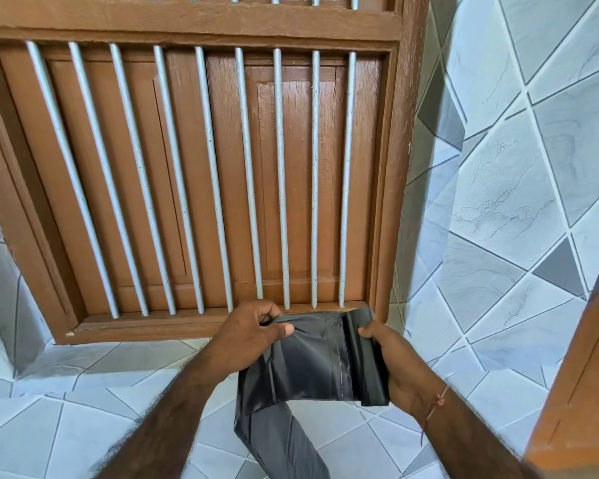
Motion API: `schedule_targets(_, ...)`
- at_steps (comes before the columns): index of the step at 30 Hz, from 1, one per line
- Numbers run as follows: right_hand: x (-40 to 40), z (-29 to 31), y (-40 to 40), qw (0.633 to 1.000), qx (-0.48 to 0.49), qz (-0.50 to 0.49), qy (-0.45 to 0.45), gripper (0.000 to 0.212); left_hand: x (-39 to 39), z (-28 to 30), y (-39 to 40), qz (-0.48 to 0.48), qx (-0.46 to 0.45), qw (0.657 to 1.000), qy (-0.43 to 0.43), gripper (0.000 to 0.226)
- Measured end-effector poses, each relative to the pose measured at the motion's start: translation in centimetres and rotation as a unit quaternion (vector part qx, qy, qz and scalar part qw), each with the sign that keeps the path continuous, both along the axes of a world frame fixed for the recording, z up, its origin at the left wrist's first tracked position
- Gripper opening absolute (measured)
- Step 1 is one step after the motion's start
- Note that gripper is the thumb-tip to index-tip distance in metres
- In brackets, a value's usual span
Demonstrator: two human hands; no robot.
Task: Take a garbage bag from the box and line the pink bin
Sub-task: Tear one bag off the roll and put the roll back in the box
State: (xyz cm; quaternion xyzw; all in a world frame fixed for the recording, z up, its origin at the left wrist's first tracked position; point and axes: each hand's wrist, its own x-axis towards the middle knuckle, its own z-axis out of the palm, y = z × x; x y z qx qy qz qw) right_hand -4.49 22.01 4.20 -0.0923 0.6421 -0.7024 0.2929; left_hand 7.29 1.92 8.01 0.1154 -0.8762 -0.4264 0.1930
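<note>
- Brown-painted wood fills the far side: a window frame point(194, 25) with closed shutter panels point(291, 174) behind it, taking up most of the view.
- Grey metal bars point(243, 174) run upright across that window, nine of them in the lower section, set in front of the panels.
- Pale marbled tiles point(519, 188) in angled shapes, some darker grey, cover the wall on the right and carry on across the near surface below the window.
- At the right edge, close in, there's a slice of orange-brown wooden door or frame point(581, 368); which one, I cannot tell.
- Now the action: a black garbage bag point(312, 361), still folded flat, is held up between both hands, just below the window's bottom rail, middle to right of the scene.
- A loose tail of the bag hangs down from its lower left corner and out of the bottom of the view.
- Left hand point(253, 335) is clamped on the bag's upper left corner, thumb on top, fingers curled behind the plastic.
- Right hand point(391, 361) grips the bag's right edge, thumb pressed on the front face, palm cupping the folded side.
- Smallest detail: a thin red thread point(434, 406) is tied round the right wrist, one end dangling.
- Pink bin and box: neither is in this view.
</note>
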Motion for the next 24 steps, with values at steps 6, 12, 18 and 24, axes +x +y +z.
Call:
schedule_targets(6,0.4,0.7,0.1,0.993,-0.013,0.046,0.109,0.026,0.4,-0.5,-0.3,-0.053,0.083,0.992,-0.078,0.012)
schedule_targets(12,1.3,2.0,-0.6,0.983,-0.01,0.058,0.173,0.023,-1.1,-1.3,2.9,-0.136,0.152,0.979,-0.025,0.02)
schedule_targets(18,1.4,1.5,-1.9,0.986,-0.041,-0.065,0.15,0.024,-3.0,-2.3,4.4,-0.056,-0.04,0.997,0.047,0.02)
schedule_targets(24,1.0,0.9,-2.8,0.974,-0.059,-0.144,0.167,0.016,-3.1,-3.0,5.5,0.028,-0.069,0.992,0.098,0.033)
